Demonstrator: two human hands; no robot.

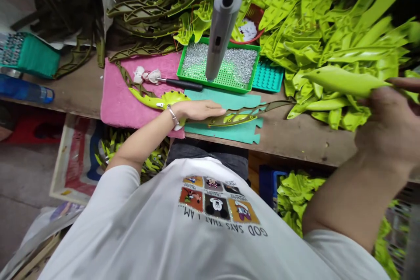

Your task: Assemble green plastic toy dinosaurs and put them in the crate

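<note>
My left hand (200, 110) lies flat, fingers stretched out, on a long toy-like assembly of dark olive frame and lime green parts (241, 118). This assembly spans the pink cloth (114, 96) and the teal foam mat (229, 135). At the far right my right hand (389, 118) grips the end of a smooth lime green plastic piece (344, 80), raised over the pile of similar pieces (348, 52). A grey electric screwdriver (220, 35) hangs upright above the green tray of screws (197, 59).
A black-handled tool (183, 84) lies across the cloth and mat. Behind are olive frames (147, 13), a red bowl (256, 17) and a teal tray (269, 76). A blue bottle (26, 89) lies left. Crates with green parts (298, 197) stand below the table edge.
</note>
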